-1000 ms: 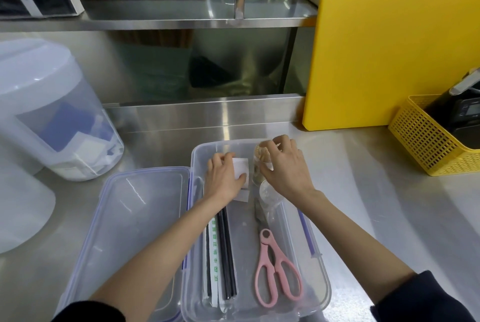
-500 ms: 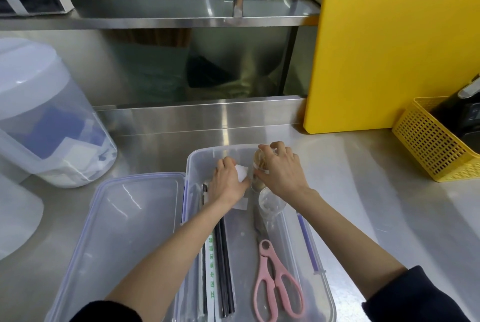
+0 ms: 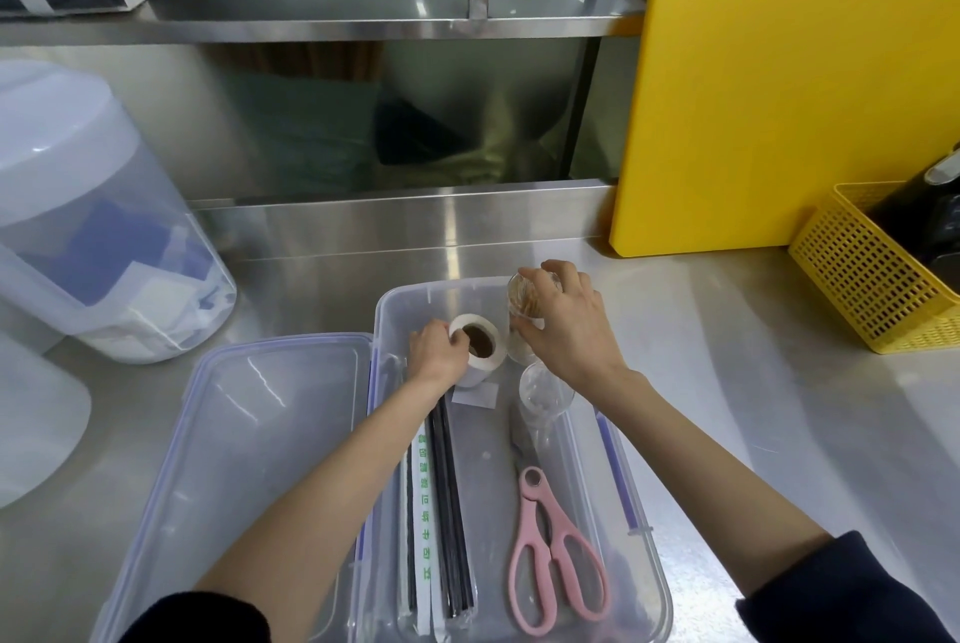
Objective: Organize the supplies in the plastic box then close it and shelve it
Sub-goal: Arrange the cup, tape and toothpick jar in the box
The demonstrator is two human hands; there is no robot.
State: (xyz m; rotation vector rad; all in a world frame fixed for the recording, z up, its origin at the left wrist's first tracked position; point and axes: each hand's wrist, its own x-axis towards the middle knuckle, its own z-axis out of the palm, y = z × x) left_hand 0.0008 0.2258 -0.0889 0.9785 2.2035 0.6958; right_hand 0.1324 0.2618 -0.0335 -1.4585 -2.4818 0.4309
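A clear plastic box [image 3: 644, 559] stands open on the steel counter, its lid [image 3: 244, 440] hinged flat to the left. Inside lie pink scissors [image 3: 553, 546], wrapped black straws [image 3: 441, 502] and a clear cup on its side [image 3: 543, 395]. My left hand [image 3: 436, 354] grips a white roll of labels [image 3: 480, 343] tipped so its brown core faces up, at the box's far end. My right hand [image 3: 563, 325] is closed over a small clear jar of toothpicks [image 3: 522, 299] in the far right corner.
A big translucent container [image 3: 88, 227] with blue and white packets stands at left. A yellow cutting board [image 3: 789, 97] leans at the back right beside a yellow basket [image 3: 872, 273]. A steel shelf [image 3: 322, 26] runs above the counter.
My left hand has tipped the white roll up so its core shows. My right hand has shifted the jar slightly toward the box's far right corner.
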